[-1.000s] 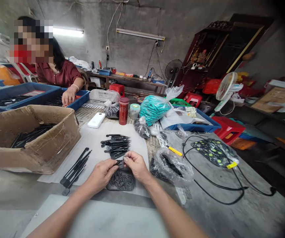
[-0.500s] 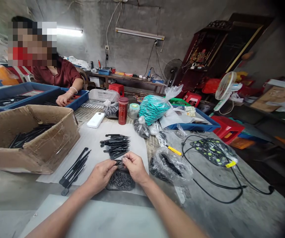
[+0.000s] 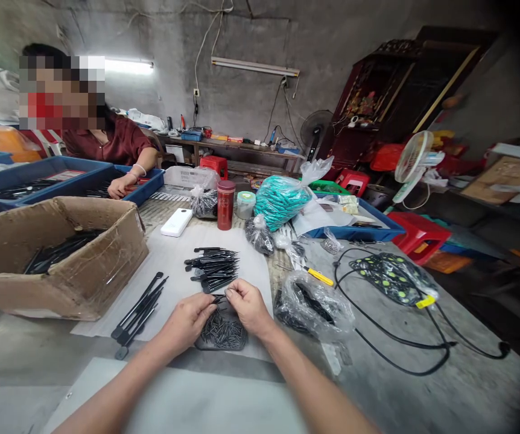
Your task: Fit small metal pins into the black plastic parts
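My left hand is closed, with several thin dark pins sticking out from its fingertips. Close beside it, my right hand pinches thumb against finger at the pins' ends; what lies in that pinch is too small to make out. Below both hands sits a shallow dark tray holding many small grey metal pins. A pile of black pointed sticks lies just beyond my fingers on a white sheet. More black flat-ended sticks lie to the left.
An open cardboard box with black sticks stands left. Behind it a co-worker's hand reaches into a blue tray. A red bottle, a bag of teal pieces, a yellow-handled tool and a black cable lie beyond and right.
The whole view has shifted slightly downward in the picture. My hands stay together over the tray, and the fingertips have parted a little.
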Motion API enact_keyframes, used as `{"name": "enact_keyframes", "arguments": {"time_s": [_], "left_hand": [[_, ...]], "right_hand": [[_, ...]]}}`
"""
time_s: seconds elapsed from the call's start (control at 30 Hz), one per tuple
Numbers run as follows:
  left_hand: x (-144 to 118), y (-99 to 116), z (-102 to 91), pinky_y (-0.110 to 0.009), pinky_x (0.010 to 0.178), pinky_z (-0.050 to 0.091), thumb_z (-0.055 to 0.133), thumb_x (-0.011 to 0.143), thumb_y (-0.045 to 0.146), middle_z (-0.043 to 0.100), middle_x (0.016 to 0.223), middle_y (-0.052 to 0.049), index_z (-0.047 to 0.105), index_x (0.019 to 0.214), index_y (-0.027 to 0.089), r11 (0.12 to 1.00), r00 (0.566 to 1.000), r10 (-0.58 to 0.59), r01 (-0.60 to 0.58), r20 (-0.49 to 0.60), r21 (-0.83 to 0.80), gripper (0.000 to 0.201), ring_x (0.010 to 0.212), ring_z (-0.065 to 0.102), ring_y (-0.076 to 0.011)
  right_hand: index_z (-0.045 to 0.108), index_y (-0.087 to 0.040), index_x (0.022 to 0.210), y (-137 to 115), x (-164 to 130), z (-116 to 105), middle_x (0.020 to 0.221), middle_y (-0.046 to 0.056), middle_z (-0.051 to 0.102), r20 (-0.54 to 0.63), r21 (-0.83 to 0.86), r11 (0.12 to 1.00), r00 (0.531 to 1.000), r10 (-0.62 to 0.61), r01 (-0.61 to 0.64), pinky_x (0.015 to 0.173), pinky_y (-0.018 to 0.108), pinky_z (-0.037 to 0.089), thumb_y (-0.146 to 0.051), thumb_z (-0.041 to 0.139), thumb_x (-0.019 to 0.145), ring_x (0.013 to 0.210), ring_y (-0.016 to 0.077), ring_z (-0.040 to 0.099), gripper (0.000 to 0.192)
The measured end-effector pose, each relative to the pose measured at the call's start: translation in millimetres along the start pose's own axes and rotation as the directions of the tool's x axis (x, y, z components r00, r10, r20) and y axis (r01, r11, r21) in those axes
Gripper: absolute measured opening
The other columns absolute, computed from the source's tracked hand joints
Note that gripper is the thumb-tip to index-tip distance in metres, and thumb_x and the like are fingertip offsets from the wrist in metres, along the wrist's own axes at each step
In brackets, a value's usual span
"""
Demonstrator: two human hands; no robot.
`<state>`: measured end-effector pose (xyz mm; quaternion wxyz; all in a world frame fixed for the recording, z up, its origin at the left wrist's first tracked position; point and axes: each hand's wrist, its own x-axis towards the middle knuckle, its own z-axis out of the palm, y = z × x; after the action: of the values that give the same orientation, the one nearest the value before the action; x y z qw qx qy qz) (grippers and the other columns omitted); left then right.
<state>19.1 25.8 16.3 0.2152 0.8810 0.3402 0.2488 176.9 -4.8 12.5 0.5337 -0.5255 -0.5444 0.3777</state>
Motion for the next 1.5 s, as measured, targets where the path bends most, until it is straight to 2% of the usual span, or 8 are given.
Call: {"name": "enact_keyframes", "arguments": {"time_s": [0.17,0.37,0.7,0.87,1.0,1.2,1.33,1.5], "left_hand": [[10,0,-8.7,-0.022,0.059,0.040,0.035,0.085,0.025,0.053,0.064,-0.001,0.054,0.070,0.016,0.998,0.998,0.003,-0.007,0.062,0.070,0.026,0.062,0.051,-0.0124],[55,-17,-23.3,-0.024,0.069,0.041,0.042,0.081,0.019,0.056,0.079,-0.004,0.057,0.081,0.016,0.955,0.995,-0.007,-0.022,0.095,0.297,0.015,0.074,0.053,-0.0144],[96,-22,-5.7,-0.028,0.075,0.039,0.047,0.079,0.020,0.060,0.080,-0.006,0.059,0.081,0.017,0.883,0.993,-0.094,0.048,0.078,0.466,0.013,0.084,0.053,-0.0200],[86,-20,-10.6,-0.028,0.078,0.038,0.041,0.082,0.025,0.059,0.090,-0.007,0.059,0.087,0.018,0.856,0.985,-0.170,0.127,0.040,0.502,0.020,0.090,0.052,-0.0194],[63,-36,-36.6,-0.026,0.076,0.039,0.036,0.083,0.024,0.059,0.093,-0.006,0.058,0.091,0.019,0.809,0.952,-0.305,0.260,0.000,0.527,0.024,0.089,0.053,-0.0177],[26,-71,-80.1,-0.029,0.062,0.042,0.045,0.073,0.031,0.064,0.079,-0.012,0.061,0.074,0.015,0.648,0.795,-0.606,0.506,-0.016,0.568,0.023,0.079,0.059,-0.0257],[18,-77,-81.4,-0.028,0.056,0.042,0.047,0.069,0.031,0.066,0.080,-0.013,0.062,0.070,0.016,0.603,0.723,-0.690,0.570,0.007,0.559,0.021,0.076,0.061,-0.0268],[16,-73,-73.8,-0.027,0.059,0.042,0.043,0.072,0.027,0.066,0.082,-0.012,0.061,0.072,0.017,0.628,0.734,-0.679,0.577,0.005,0.522,0.021,0.080,0.061,-0.0255]], "right_hand": [[0.044,-0.018,0.062,2,0,3,0.053,-0.005,0.037,-0.052,0.072,0.997,0.998,0.031,-0.027,0.048,0.021,0.028,-0.033,0.046,0.074,0.050,0.0089,0.033,0.020],[0.047,-0.017,0.064,15,7,0,0.056,-0.003,0.044,-0.211,0.074,0.997,0.977,0.029,-0.014,0.051,0.022,0.032,-0.038,0.043,0.076,0.052,0.0099,0.038,0.024],[0.047,-0.017,0.063,20,4,-2,0.053,-0.005,0.035,-0.179,-0.101,0.992,0.980,-0.087,0.070,0.049,0.021,0.028,-0.036,0.041,0.079,0.051,0.0093,0.032,0.025],[0.049,-0.016,0.066,22,3,-3,0.054,-0.004,0.037,-0.168,-0.156,0.985,0.980,-0.103,0.077,0.050,0.021,0.029,-0.036,0.042,0.079,0.053,0.0099,0.034,0.025],[0.050,-0.016,0.066,23,3,-5,0.054,-0.004,0.038,-0.174,-0.168,0.983,0.980,-0.098,0.069,0.050,0.021,0.029,-0.037,0.042,0.078,0.053,0.0101,0.035,0.026],[0.050,-0.016,0.065,23,2,-4,0.053,-0.004,0.038,-0.175,-0.166,0.984,0.980,-0.090,0.061,0.050,0.022,0.030,-0.038,0.042,0.078,0.052,0.0101,0.035,0.027],[0.050,-0.016,0.065,25,2,-5,0.052,-0.004,0.039,-0.171,-0.160,0.985,0.981,-0.090,0.063,0.051,0.022,0.030,-0.038,0.042,0.078,0.052,0.0101,0.036,0.027],[0.051,-0.016,0.065,27,2,-6,0.052,-0.004,0.039,-0.177,-0.168,0.983,0.979,-0.098,0.068,0.050,0.022,0.030,-0.037,0.043,0.078,0.052,0.0100,0.036,0.026]]}}
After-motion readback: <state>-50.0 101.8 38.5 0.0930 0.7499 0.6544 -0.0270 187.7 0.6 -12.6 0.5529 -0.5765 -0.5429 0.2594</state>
